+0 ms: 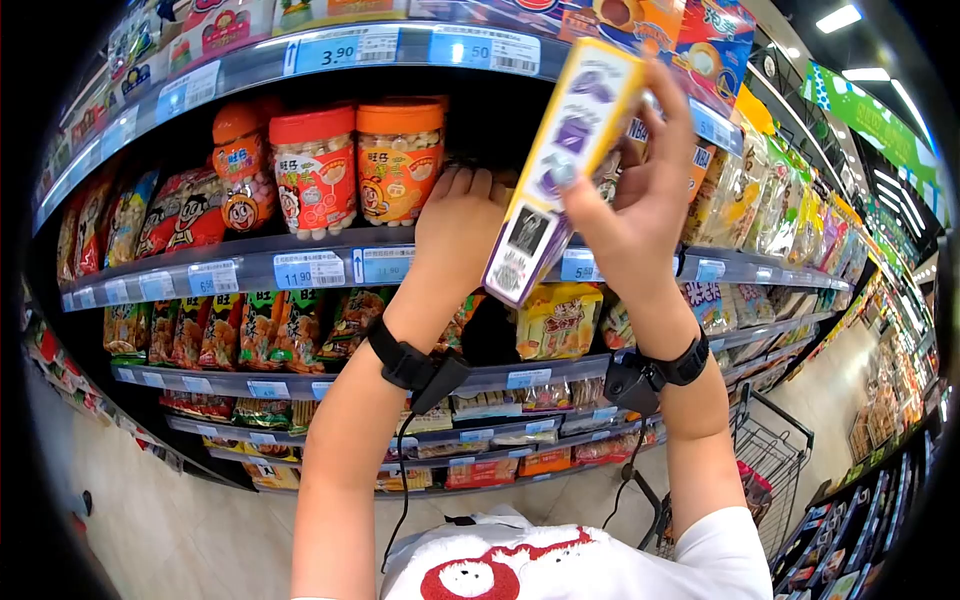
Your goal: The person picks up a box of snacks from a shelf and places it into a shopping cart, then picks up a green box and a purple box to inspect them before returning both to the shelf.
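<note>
My right hand (640,195) grips a narrow box (565,165) between thumb and fingers. The box is white on the side facing me, with yellow and purple edges, small purple pictures and a square code near its lower end. It is tilted in front of the shelf. My left hand (462,225) reaches into the middle shelf, its fingers bent and close together. Their tips are hidden, so what they hold cannot be made out. Just left of it stands an orange-lidded jar (400,165), beside a red-lidded jar (313,172).
Price labels line the shelf edge (230,280). Bagged snacks (250,325) fill the shelf below, with a yellow packet (558,322) under the box. More bags (785,215) hang at right. A wire shopping cart (775,450) stands behind my right arm.
</note>
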